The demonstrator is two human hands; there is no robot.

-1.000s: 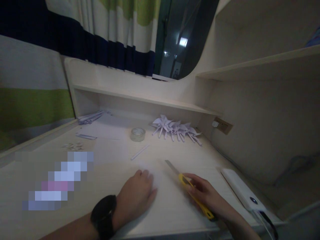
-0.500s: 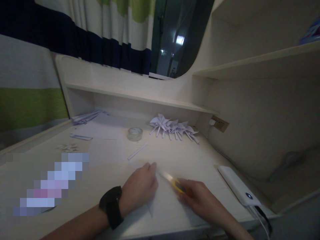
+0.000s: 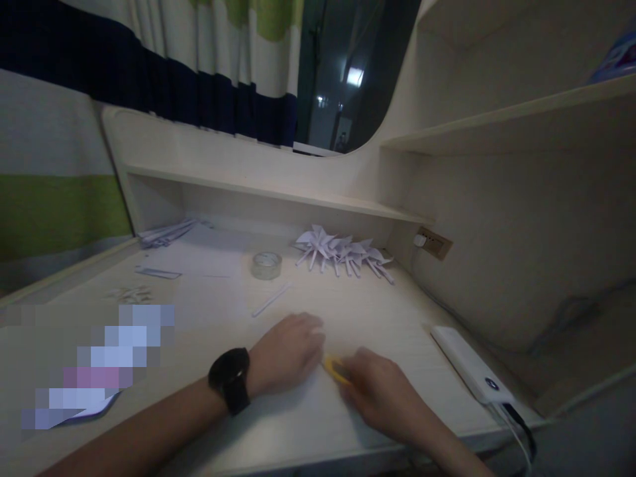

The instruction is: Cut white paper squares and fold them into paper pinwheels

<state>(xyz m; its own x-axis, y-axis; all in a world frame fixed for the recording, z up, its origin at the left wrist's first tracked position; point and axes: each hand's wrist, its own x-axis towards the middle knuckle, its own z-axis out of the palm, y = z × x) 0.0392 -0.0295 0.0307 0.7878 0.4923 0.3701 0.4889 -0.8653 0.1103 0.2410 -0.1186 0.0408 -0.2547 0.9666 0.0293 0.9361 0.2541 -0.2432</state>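
Observation:
My left hand (image 3: 291, 351), with a black watch on its wrist, is low over the desk, its fingers bent and blurred. It holds a piece of white paper, mostly hidden beneath it and hard to tell from the pale desk. Close on its right, my right hand (image 3: 372, 387) is closed around yellow-handled scissors (image 3: 336, 370). Their blades point at the left fingertips and are largely hidden there. A thin white paper stick (image 3: 271, 299) lies just beyond my left hand. Behind it stands a roll of clear tape (image 3: 266, 265).
White paper pinwheels (image 3: 342, 250) lie in a row at the back. Paper sheets (image 3: 199, 252), rolled sticks (image 3: 166, 233) and small white pieces (image 3: 130, 293) are at left, near a pixelated phone-like object (image 3: 99, 401). A cabled power bank (image 3: 467, 364) sits at right.
The scissors and my right hand have moved left, closing up to my left hand. My left hand has shifted slightly right and flattened over the paper. The blades are now mostly out of sight.

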